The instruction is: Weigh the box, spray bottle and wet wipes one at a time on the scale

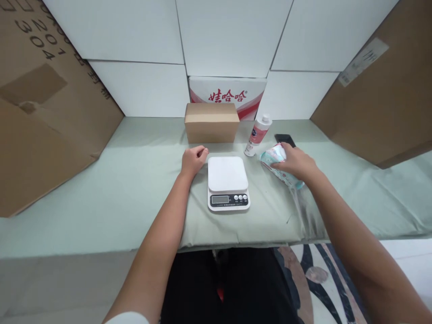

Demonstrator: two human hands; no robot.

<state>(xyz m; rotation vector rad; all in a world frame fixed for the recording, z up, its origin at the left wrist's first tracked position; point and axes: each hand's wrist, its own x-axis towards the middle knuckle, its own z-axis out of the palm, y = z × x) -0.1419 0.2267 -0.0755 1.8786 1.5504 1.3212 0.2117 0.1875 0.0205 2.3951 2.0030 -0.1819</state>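
My right hand [295,161] grips a soft plastic packet [274,154], pale teal and white with a pink pattern, which lies slanted on the cloth. Its printing is too small to read, so its kind is unclear. My left hand [193,161] is closed in a loose fist on the cloth, just beyond the upper left corner of a white digital kitchen scale [227,174]. The scale's platform bears nothing, and its display looks blank. Between scale and packet stands a white bottle with a pink label [258,135].
A small brown carton [212,128] stands behind the scale, before a white and red printed box [232,90]. A dark phone-like object [284,138] lies beyond my right hand. Large cardboard sheets [50,117] [378,99] flank the green tablecloth [141,189]; white panels [229,36] close the back.
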